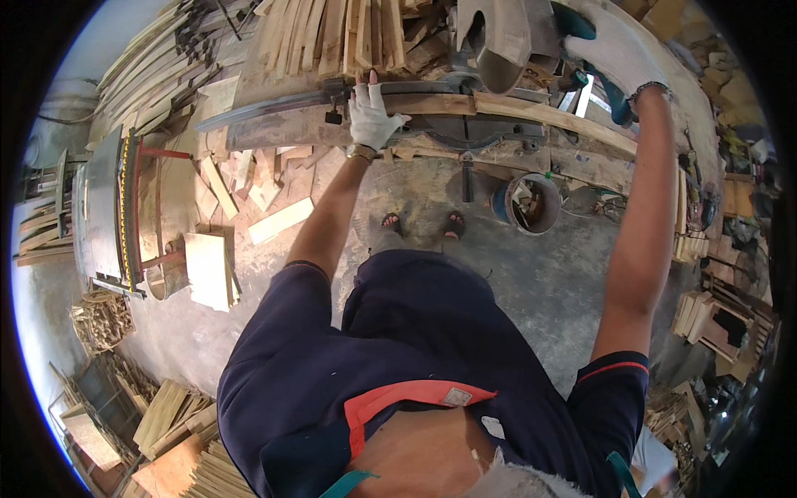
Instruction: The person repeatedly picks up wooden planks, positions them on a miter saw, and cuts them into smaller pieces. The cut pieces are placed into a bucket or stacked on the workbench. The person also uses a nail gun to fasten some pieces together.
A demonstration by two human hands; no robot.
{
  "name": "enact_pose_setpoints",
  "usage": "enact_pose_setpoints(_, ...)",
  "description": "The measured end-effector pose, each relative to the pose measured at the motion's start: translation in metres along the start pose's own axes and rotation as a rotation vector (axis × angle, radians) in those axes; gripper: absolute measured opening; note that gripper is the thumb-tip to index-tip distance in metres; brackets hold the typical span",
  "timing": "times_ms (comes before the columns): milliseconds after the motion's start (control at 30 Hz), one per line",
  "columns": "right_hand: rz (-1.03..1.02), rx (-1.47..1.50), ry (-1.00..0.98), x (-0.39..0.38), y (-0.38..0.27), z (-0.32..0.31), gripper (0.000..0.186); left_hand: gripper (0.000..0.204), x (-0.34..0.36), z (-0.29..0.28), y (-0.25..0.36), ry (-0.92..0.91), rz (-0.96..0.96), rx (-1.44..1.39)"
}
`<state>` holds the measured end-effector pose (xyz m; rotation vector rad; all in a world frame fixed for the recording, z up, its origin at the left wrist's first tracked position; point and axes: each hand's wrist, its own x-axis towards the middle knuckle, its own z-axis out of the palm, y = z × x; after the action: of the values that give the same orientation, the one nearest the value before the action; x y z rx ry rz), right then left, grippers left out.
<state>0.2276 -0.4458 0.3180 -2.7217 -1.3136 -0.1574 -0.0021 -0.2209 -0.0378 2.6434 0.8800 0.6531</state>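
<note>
In a fingerless-tipped white glove, my left hand (375,120) lies flat with its fingers stretched across the metal fence (282,108) of a mitre saw. Its thumb side is by the left end of a short wooden piece (432,104) set along the fence. A longer wooden strip (552,120) runs on to the right, meeting the short piece near the saw's middle. At the upper right, my gloved right hand (618,50) is wrapped round the green saw handle (579,23). The saw's grey guard (498,41) is raised behind the wood; the blade is not clearly visible.
Cut wooden strips (332,33) are stacked behind the fence. Offcuts (278,220) lie on the floor to the left, near a metal-topped machine (104,207). A bucket of scraps (544,220) stands below the saw, right of my feet. More wood piles line both sides.
</note>
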Motion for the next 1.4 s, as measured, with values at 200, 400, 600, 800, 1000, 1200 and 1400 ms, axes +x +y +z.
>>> enact_pose_setpoints(200, 0.075, 0.101, -0.048, -0.015, 0.001, 0.008, 0.065, 0.123, 0.021, -0.005, -0.036, -0.193, 0.095, 0.122)
enact_pose_setpoints(400, 0.281, 0.43, -0.061, -0.069, 0.004, 0.06, 0.079, 0.115, 0.014, -0.011, -0.036, -0.187, 0.068, 0.16)
enact_pose_setpoints(600, 0.493, 0.683, -0.085, -0.125, -0.001, 0.124, 0.06, 0.108, 0.012, 0.0, -0.006, -0.152, 0.058, 0.144)
enact_pose_setpoints(800, 0.574, 0.567, 0.056, -0.155, -0.007, 0.175, 0.048, 0.093, 0.02, 0.016, -0.015, -0.141, 0.092, 0.042)
enact_pose_setpoints(1000, 0.585, 0.594, 0.118, -0.165, -0.022, 0.184, 0.051, 0.092, 0.017, 0.023, -0.021, -0.033, 0.156, -0.014)
enact_pose_setpoints(1200, 0.583, 0.6, 0.184, -0.17, -0.031, 0.193, 0.051, 0.091, 0.019, 0.022, -0.02, -0.007, 0.16, -0.038)
enact_pose_setpoints(1400, 0.658, 0.657, 0.197, -0.173, -0.035, 0.206, 0.049, 0.089, 0.02, 0.022, -0.02, 0.024, 0.174, -0.078)
